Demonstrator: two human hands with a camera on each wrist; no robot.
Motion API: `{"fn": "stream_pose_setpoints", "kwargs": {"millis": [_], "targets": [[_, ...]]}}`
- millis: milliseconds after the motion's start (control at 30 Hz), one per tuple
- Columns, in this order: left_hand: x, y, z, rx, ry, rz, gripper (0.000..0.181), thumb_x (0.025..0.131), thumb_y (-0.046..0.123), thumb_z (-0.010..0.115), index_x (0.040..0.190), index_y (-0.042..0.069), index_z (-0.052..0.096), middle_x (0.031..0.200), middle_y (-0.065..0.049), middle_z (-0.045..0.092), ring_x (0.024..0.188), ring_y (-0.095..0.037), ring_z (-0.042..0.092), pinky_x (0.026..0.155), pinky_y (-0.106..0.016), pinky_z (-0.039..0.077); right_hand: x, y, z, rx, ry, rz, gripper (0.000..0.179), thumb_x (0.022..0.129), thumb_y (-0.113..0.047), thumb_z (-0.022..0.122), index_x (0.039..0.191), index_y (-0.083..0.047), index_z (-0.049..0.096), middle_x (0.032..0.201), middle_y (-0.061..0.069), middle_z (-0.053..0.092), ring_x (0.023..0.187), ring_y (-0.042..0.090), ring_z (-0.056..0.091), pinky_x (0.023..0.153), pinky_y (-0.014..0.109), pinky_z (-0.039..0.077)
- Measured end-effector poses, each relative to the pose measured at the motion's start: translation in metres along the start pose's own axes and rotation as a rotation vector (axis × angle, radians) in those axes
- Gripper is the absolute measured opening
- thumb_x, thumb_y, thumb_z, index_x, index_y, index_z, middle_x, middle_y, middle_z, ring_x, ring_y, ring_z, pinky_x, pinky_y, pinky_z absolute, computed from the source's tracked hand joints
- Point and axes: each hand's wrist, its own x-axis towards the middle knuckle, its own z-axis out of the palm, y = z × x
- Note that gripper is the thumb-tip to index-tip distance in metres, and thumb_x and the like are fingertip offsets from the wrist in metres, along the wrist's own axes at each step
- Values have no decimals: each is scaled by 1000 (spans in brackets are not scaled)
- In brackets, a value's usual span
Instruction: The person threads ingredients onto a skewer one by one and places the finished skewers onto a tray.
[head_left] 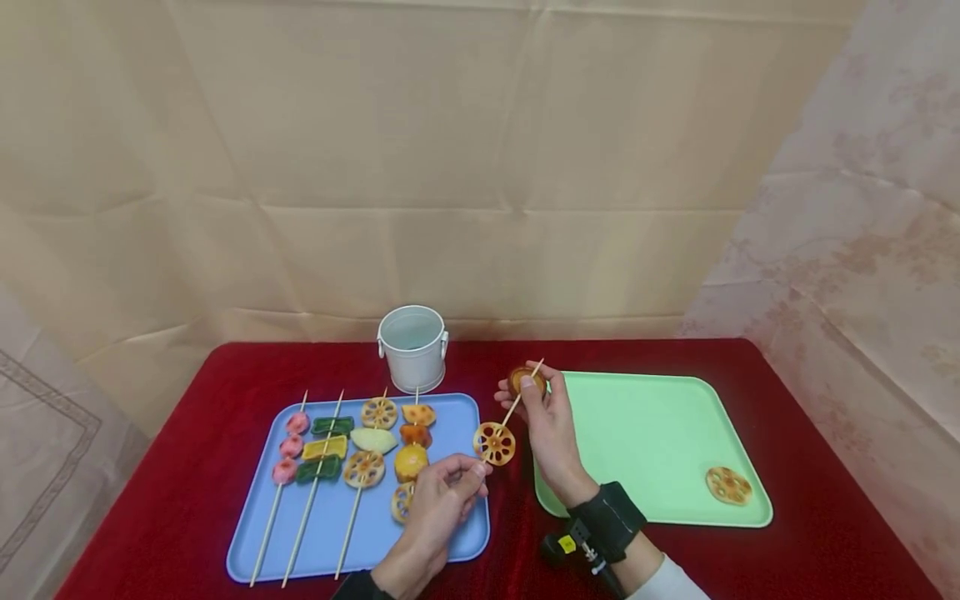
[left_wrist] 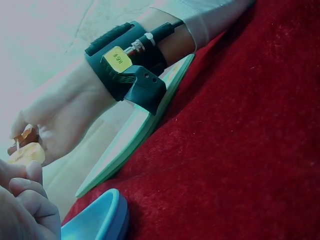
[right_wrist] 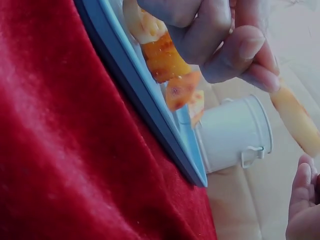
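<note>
Between both hands a thin wooden skewer [head_left: 512, 410] slants up to the right. A browned lotus root slice [head_left: 494, 443] is threaded on it. My left hand [head_left: 446, 500] pinches the skewer's lower end, fingertips right below the slice, over the right edge of the blue tray [head_left: 468, 546]. Farther up, my right hand [head_left: 551, 425] grips a round brown food piece [head_left: 516, 382], its thumb on the front and fingers behind. The skewer's tip shows above this piece. In the right wrist view the lotus root slice [right_wrist: 295, 117] sits edge-on between the two hands.
Several loaded skewers lie on the blue tray, including pink balls [head_left: 291, 446] and green and yellow pieces [head_left: 325, 448]. A white bucket [head_left: 414, 354] stands behind it. A green tray [head_left: 637, 442] on the right holds one loose lotus root slice [head_left: 728, 486]. Red cloth [head_left: 187, 467] covers the table.
</note>
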Motion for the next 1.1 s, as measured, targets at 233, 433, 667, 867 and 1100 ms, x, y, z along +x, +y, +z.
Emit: {"fn": "stream_pose_setpoints", "kwargs": {"millis": [233, 433, 667, 867, 1100], "targets": [[3, 12, 1, -43, 47, -18, 24, 103, 16, 63, 108, -6, 69, 74, 1, 63, 55, -7, 42, 48, -19, 32, -9, 1, 13, -54, -123, 49, 47, 109, -36, 53, 143, -8, 39, 128, 18, 67, 114, 26, 69, 97, 27, 53], [4, 12, 1, -55, 40, 7, 23, 102, 15, 64, 107, -6, 70, 74, 1, 64, 54, -6, 42, 48, -18, 32, -8, -3, 11, 21, -127, 73, 39, 110, -32, 51, 141, -10, 43, 128, 20, 66, 112, 26, 70, 96, 30, 55], [7, 9, 0, -18, 42, 5, 25, 101, 15, 64, 109, -8, 68, 74, 1, 63, 56, -6, 42, 48, -17, 31, -4, -3, 6, 63, -125, 116, 35, 113, -28, 41, 141, -6, 44, 129, 27, 65, 112, 28, 70, 99, 30, 52], [6, 8, 0, -4, 38, -8, 21, 100, 13, 62, 108, -6, 68, 75, 2, 62, 60, -7, 45, 50, -18, 34, -3, -4, 4, 57, -124, 140, 36, 112, -27, 39, 140, -5, 47, 129, 25, 66, 115, 30, 69, 101, 29, 51], [7, 9, -1, 44, 48, 36, 23, 103, 14, 63, 107, -8, 67, 77, -1, 62, 63, -9, 48, 55, -19, 39, 3, -4, -1, -1, -119, 149, 46, 112, -37, 40, 139, -1, 49, 131, 22, 65, 118, 33, 67, 101, 35, 52]]}}
